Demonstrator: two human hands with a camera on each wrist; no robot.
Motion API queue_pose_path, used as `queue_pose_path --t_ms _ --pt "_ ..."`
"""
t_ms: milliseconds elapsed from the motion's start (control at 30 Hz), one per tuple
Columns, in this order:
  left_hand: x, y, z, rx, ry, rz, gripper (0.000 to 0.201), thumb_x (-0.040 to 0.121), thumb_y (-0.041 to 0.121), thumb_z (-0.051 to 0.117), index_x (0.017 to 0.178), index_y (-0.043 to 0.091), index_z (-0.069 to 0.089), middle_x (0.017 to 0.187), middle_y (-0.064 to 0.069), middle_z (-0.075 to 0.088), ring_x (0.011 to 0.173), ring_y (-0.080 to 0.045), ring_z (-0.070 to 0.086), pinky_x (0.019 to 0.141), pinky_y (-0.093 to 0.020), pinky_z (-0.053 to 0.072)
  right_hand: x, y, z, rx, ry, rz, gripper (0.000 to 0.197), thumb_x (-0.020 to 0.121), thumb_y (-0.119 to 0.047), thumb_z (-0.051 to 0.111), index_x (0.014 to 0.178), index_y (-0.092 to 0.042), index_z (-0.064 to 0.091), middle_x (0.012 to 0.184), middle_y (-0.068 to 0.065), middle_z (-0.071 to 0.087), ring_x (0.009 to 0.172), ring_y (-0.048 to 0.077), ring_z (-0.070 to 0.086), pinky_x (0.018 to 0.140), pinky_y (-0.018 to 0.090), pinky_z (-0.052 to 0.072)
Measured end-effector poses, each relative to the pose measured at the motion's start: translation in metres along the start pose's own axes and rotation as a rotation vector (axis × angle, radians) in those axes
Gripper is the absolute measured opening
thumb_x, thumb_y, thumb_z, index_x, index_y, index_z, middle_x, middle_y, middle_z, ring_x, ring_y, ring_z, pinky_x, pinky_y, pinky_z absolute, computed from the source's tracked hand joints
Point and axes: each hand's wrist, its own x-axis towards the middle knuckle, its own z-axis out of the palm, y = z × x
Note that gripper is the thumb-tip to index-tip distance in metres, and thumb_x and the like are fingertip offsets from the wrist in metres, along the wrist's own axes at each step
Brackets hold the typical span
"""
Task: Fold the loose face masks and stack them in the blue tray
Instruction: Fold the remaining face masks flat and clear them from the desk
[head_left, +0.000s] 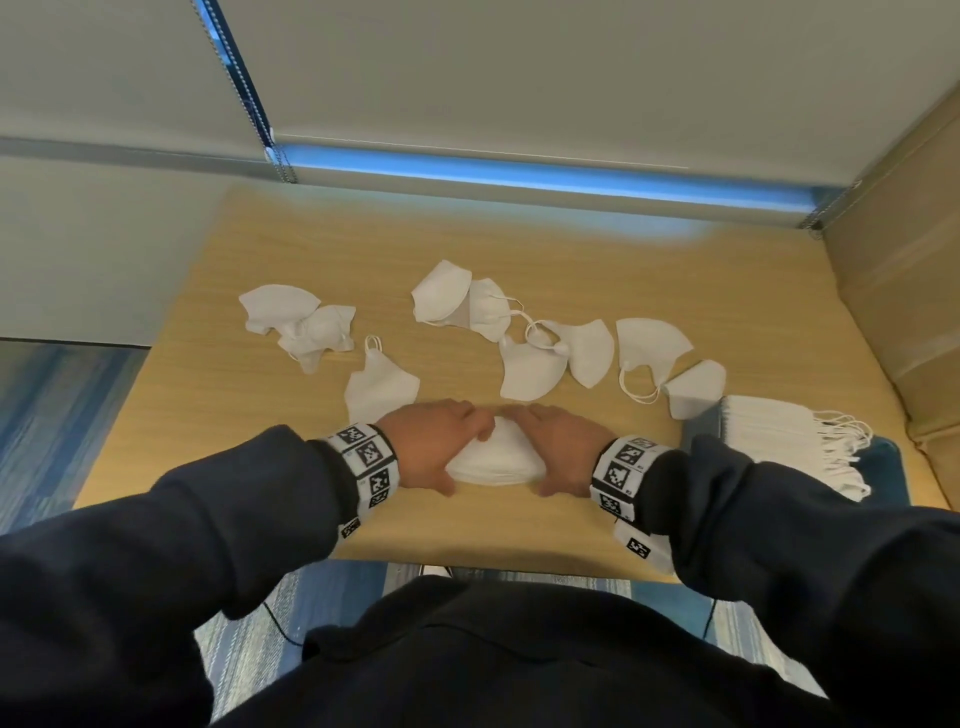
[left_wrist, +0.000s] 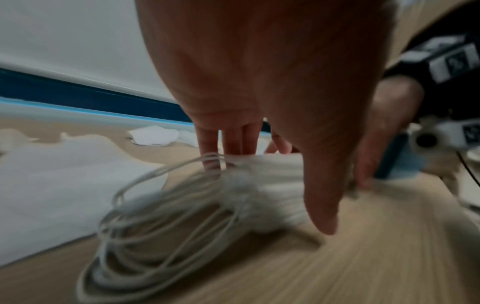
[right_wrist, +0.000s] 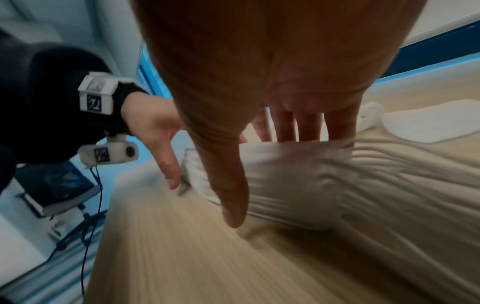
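Observation:
A small stack of folded white masks (head_left: 493, 462) lies on the wooden table (head_left: 249, 415) near its front edge. My left hand (head_left: 436, 452) grips its left end and my right hand (head_left: 561, 452) grips its right end, fingers on the far side, thumbs on the near side. In the left wrist view the stack (left_wrist: 275, 185) sits between fingers and thumb, with its ear loops (left_wrist: 155, 216) spilling out. The right wrist view shows the stack (right_wrist: 298, 174) blurred. The blue tray (head_left: 891, 462) at the right holds a row of folded masks (head_left: 774, 431). Several loose masks (head_left: 532, 369) lie beyond my hands.
A loose mask (head_left: 382, 387) lies just behind my left hand. Others (head_left: 296, 317) are scattered at the far left and at the right (head_left: 696, 387) beside the tray. A cardboard wall (head_left: 893, 291) borders the table on the right. A window blind (head_left: 519, 78) hangs behind.

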Motion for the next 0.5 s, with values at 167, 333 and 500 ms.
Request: queue_pose_path --t_ms 167,333,500 --pt "0.003 -0.001 0.009 0.124 0.09 -0.013 0.053 0.082 0.029 0.076 0.119 0.021 0.039 0.113 -0.004 0.056 0.088 -0.025 0.058 0.065 -0.038 0.048 0.008 0.002 0.011 -0.16 0.042 0.051 0.07 0.076 -0.012 0.081 0.134 -0.009 0.042 0.128 0.01 0.05 0.113 0.027 0.053 0.085 0.035 0.049" --pt "0.003 -0.012 0.022 -0.061 0.1 -0.055 0.072 0.071 0.042 0.082 0.125 0.029 0.036 0.123 0.005 0.05 0.106 -0.019 0.05 0.076 -0.036 0.049 0.011 0.004 0.019 -0.148 0.047 0.099 0.075 0.069 -0.023 0.085 0.13 -0.011 0.044 0.127 0.006 0.046 0.112 0.026 0.05 0.087 0.037 0.051" --pt "0.009 -0.012 0.025 -0.073 0.1 -0.09 0.097 0.074 0.038 0.077 0.153 0.027 0.023 0.138 -0.004 0.048 0.12 -0.024 0.049 0.094 -0.041 0.05 0.012 0.002 0.025 -0.187 0.143 0.086 0.072 0.07 -0.021 0.082 0.129 -0.012 0.042 0.129 0.007 0.045 0.113 0.027 0.046 0.087 0.036 0.047"
